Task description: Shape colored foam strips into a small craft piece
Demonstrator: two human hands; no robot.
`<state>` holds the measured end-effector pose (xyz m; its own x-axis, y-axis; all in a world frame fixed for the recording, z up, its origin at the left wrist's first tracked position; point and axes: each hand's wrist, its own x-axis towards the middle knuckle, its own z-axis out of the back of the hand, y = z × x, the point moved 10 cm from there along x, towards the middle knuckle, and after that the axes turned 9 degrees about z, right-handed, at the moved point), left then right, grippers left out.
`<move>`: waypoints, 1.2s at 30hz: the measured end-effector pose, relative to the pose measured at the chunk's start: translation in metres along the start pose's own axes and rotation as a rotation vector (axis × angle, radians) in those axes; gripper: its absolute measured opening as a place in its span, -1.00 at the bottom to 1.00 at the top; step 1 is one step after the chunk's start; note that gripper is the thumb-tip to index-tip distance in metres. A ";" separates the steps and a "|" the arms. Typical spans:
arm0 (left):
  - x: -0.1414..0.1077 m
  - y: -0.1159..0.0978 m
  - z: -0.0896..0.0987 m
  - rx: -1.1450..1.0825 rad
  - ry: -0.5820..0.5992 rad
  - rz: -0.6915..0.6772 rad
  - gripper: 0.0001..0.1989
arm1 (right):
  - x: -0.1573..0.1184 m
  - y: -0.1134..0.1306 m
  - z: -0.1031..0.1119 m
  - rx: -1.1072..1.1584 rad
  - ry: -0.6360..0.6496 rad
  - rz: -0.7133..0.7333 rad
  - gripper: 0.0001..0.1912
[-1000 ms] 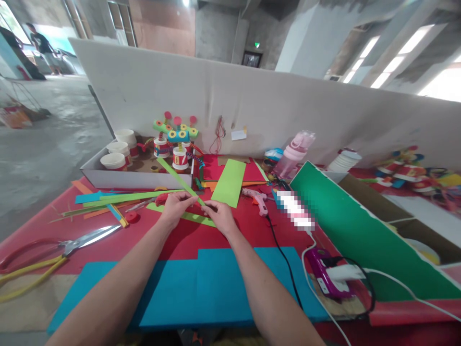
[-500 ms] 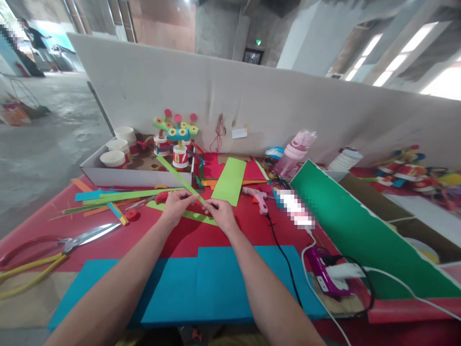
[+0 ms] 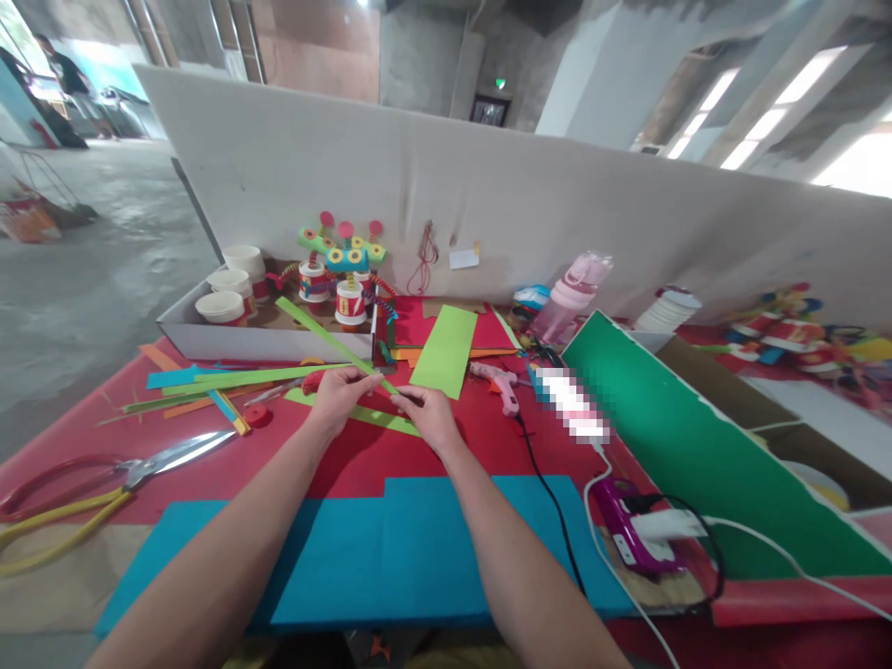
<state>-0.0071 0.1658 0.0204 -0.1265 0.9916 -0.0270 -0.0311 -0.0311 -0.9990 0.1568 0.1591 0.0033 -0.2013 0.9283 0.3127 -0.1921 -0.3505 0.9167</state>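
Note:
A narrow light-green paper strip slants up and to the left between my hands. My left hand pinches it near its lower part, and my right hand pinches its lower right end. Beneath my hands another green strip lies on the red table cover. A wider green sheet rests just behind my right hand. To the left of my left hand is a pile of green, blue and orange strips, with a red tape roll beside it.
Large scissors lie at the left. A white box holds paper cups and cup figures. Blue sheets cover the near edge. At the right are a pink glue gun, a purple power strip, cables and a green box.
The far end of the held green strip has swung left and slightly up. Both hands stay almost in place, still pinching it.

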 end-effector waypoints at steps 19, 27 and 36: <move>0.002 0.003 0.002 -0.026 0.003 0.014 -0.67 | 0.001 -0.010 0.001 0.013 -0.007 -0.023 -0.76; -0.004 0.007 -0.020 0.090 0.151 0.053 -0.71 | 0.001 0.015 -0.004 0.002 0.066 0.086 -0.75; -0.001 0.007 -0.014 0.043 0.105 0.010 -0.71 | 0.003 0.004 -0.008 0.024 0.093 0.085 -0.67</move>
<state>0.0066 0.1664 0.0134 -0.0220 0.9989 -0.0422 -0.0727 -0.0437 -0.9964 0.1478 0.1596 0.0056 -0.3048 0.8792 0.3663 -0.1476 -0.4235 0.8938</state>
